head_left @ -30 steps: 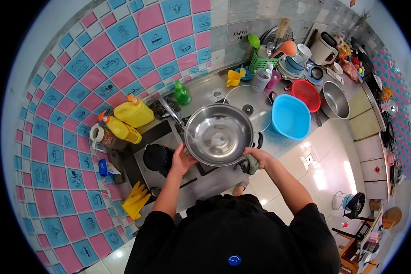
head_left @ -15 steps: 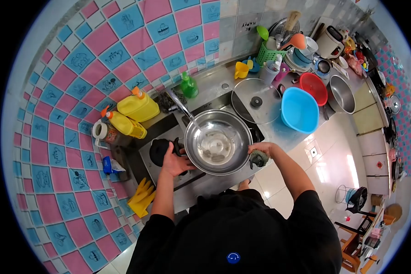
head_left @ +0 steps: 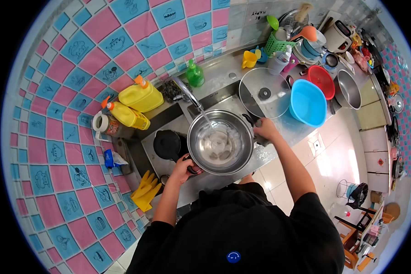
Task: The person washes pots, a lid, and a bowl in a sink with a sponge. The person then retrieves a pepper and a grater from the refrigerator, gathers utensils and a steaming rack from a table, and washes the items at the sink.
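Note:
A steel pot (head_left: 220, 157) with two black side handles is held over the sink (head_left: 153, 157), with water in its bottom. The tap (head_left: 189, 93) reaches over its rim and a stream runs into it. My left hand (head_left: 182, 170) is closed around the near-left handle. On the far right, my right hand (head_left: 266, 130) grips the other handle, with a grey-green scrubbing pad (head_left: 262, 140) partly hidden under the fingers. A black pan (head_left: 166, 144) lies in the left basin, close to my left hand.
Yellow detergent bottles (head_left: 141, 97) and a green bottle (head_left: 195, 74) line the wall side. Yellow gloves (head_left: 146, 191) hang at the sink's near-left edge. Right of the pot are a glass lid (head_left: 274, 98), a blue basin (head_left: 308, 102), a red basin (head_left: 321, 82) and a steel bowl (head_left: 348, 89).
My left hand has moved from beside the pot's rim to its black handle. My right hand has closed on the opposite handle. The pot has turned, and the running water shows more clearly.

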`<state>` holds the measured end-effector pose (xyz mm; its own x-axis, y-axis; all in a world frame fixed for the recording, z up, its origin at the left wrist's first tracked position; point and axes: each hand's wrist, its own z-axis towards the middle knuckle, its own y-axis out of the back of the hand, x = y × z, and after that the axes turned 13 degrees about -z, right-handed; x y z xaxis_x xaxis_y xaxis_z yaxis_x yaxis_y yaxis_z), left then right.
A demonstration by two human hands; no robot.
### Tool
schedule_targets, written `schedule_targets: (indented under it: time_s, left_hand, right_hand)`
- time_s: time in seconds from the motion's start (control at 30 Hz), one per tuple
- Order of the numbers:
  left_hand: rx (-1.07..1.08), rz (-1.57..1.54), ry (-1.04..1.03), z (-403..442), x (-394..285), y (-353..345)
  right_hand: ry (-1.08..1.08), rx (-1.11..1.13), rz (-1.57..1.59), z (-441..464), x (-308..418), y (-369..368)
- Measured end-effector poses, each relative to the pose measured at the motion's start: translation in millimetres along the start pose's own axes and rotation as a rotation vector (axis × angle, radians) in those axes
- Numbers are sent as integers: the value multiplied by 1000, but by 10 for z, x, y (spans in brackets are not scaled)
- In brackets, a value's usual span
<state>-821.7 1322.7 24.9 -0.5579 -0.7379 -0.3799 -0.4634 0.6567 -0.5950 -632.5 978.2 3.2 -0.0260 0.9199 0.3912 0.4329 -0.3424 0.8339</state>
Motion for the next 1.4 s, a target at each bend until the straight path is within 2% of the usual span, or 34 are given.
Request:
schedule_targets:
  time_s: [0.03,0.07,0.1,0.17,0.23,0.27,0.37,0.43,0.47,0.57,0.63,0.73,0.8,0.87,0.93,0.97,1.0,1.03,1.07,1.1,1.17,1.23,1.27,1.3,1.33,1.4]
  left_hand:
    - [-27,-35,2,30,55,63]
    - [78,-34,44,148,104,264]
    - [19,-33,30,103,109,177]
    - [-101,-28,2,-42,87,-133]
    - [-69,7,-13,58,142,51]
    - [-32,32,-21,89,147,131]
    - [6,39,-57,25,92,106]
    - [2,38,-75,40,109,95]
    - [-2,51,-84,99,108,128]
    - [-34,-14,-101,135,86,129]
    - [-74,-51,-84,138,58,102]
    - [-139,-87,-136,204,125,55]
    - [-234,26,-231,249,186,19]
    - [-301,73,-290,291,235,-21]
    - [-334,58,-307,258,239,-83]
    - [-351,52,-314,240,246,-96]
    - [-332,45,-324,230,258,-82]
    - [-313,41,-333,219,262,-63]
    - [-294,39,-344,209,262,-42]
    - [-264,40,-307,228,267,16]
    - [-210,47,-235,285,289,156]
    - [-192,66,-207,224,274,141]
    - [-179,78,-194,197,255,120]
    - [-180,103,-198,181,243,108]
    - [-179,127,-203,169,228,92]
    - [-164,157,-199,127,179,41]
  right_hand:
    - [38,-173,-46,-86,204,-22]
    - [44,-122,32,-159,431,-81]
    - [48,-70,110,-227,643,-185]
    - [464,-256,-107,-276,806,-633]
    - [455,-103,-571,-426,894,-907]
    - [399,-22,-551,-501,907,-1056]
    - [448,179,-575,-727,1175,-1207]
    - [530,158,-283,-775,1265,-1431]
    - [665,83,-164,-688,1263,-1578]
    - [790,47,-223,-385,1482,-1556]
    - [759,8,-550,-56,1566,-1404]
    - [611,-99,-716,154,1238,-1211]
    - [544,-142,-734,115,937,-1115]
    - [413,-52,-802,-92,767,-1138]
    - [255,281,-772,-393,851,-1100]
    - [340,265,-701,-496,759,-1284]
    - [431,392,-645,-708,1084,-1016]
    - [490,296,-406,-816,1143,-1099]
    - [410,329,-188,-819,1256,-1208]
    - [403,235,-28,-817,1396,-1288]
    - [577,-25,304,-544,1579,-1559]
    - [407,-35,542,-164,1787,-1704]
    - [306,-48,885,100,1845,-1871]
    - [165,-157,1096,376,1897,-1976]
    - [10,-330,986,559,1921,-1883]
    - [-133,-248,1330,578,1971,-1738]
